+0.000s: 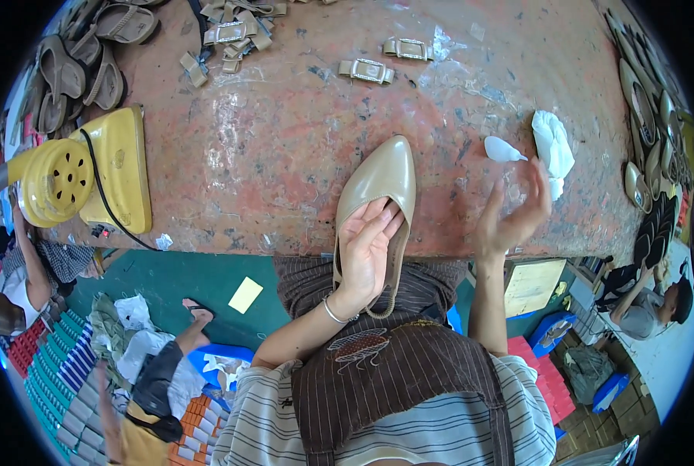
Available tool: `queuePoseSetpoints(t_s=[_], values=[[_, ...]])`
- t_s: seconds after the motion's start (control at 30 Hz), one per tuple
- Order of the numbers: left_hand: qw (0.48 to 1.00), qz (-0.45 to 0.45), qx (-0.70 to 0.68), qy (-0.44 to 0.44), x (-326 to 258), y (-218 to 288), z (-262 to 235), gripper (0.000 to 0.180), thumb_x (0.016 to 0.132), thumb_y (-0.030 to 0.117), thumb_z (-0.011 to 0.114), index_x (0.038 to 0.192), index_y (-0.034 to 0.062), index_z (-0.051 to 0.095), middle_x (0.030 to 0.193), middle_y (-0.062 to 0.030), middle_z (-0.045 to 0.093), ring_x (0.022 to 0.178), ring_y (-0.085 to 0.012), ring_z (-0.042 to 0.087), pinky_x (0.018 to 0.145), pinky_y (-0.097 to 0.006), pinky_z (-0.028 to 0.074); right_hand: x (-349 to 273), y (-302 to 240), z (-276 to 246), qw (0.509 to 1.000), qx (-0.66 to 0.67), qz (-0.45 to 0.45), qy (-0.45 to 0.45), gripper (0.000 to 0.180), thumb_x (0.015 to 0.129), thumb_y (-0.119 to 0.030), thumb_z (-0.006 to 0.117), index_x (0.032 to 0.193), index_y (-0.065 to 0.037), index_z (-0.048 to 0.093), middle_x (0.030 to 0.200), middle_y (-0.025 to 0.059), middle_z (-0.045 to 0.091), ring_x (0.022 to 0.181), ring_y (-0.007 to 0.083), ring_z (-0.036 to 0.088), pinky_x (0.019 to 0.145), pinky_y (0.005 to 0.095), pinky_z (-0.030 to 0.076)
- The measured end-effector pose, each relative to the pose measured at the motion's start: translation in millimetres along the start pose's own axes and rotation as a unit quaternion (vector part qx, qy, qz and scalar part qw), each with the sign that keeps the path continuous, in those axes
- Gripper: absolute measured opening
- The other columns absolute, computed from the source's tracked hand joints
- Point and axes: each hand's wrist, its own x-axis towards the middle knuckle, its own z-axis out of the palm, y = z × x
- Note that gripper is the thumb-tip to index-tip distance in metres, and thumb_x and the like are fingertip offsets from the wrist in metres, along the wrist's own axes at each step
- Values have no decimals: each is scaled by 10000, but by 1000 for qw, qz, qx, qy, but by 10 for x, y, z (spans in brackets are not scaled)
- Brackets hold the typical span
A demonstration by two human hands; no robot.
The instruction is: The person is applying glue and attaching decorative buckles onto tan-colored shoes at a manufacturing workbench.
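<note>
A beige pointed slingback shoe lies toe outward at the table's near edge, its heel end and strap reaching over the edge toward my lap. My left hand holds it, palm up, with the fingers inside the shoe's opening; their tips are hidden. My right hand is raised over the near edge to the right, fingers apart, with nothing in it. Just beyond those fingers is a small white drop-shaped squeeze bottle, its thin tip pointing right. Beside the bottle sits a crumpled white cloth, close to my right fingertips.
Two beige bows with sparkling buckles lie farther out on the worn table; more are heaped at the far left. A yellow lamp-like device with a black cord stands left. Sandals and beige shoes line the sides. Other people sit nearby.
</note>
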Motion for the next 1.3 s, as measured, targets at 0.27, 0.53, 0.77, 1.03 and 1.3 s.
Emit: queuePoseSetpoints(t_s=[0.27, 0.53, 0.77, 1.03, 1.3], values=[[999, -10, -10, -46, 31, -34, -113, 306, 905, 22, 516, 1187, -96, 504, 1223, -177, 563, 1165, -273, 534, 1065, -423, 378, 679, -477, 1021, 958, 105, -53, -260, 243, 783, -90, 698, 1017, -38, 659, 942, 141, 613, 800, 320, 630, 713, 380, 513], [999, -10, -35, -27, 33, -54, -120, 268, 915, 38, 519, 1155, -80, 528, 1199, -168, 579, 1148, -273, 547, 1058, -426, 389, 741, -372, 1178, 946, 95, -47, -306, 291, 753, -99, 725, 1031, -38, 662, 842, 126, 604, 715, 281, 611, 673, 357, 505], [999, -21, -26, -8, 39, -9, -19, 295, 923, 31, 496, 1198, -75, 511, 1237, -174, 563, 1157, -265, 543, 1056, -414, 392, 465, -649, 256, 950, 98, -15, -294, 328, 701, -68, 762, 1016, -40, 677, 848, 107, 618, 729, 217, 612, 649, 327, 505], [1000, -16, -8, -14, 24, -7, -15, 349, 940, 45, 464, 1267, -76, 466, 1315, -193, 510, 1205, -269, 509, 1066, -409, 382, 0, -596, 193, 953, 90, -26, -289, 334, 664, -44, 776, 985, -44, 682, 909, 101, 622, 805, 254, 615, 671, 336, 507], [1000, -14, 3, -17, 8, -37, -16, 339, 945, 51, 461, 1260, -72, 473, 1312, -187, 512, 1211, -263, 503, 1072, -412, 377, -34, -558, 179, 948, 115, -8, -298, 331, 663, -35, 773, 981, -37, 680, 916, 105, 619, 794, 256, 618, 656, 330, 509]])
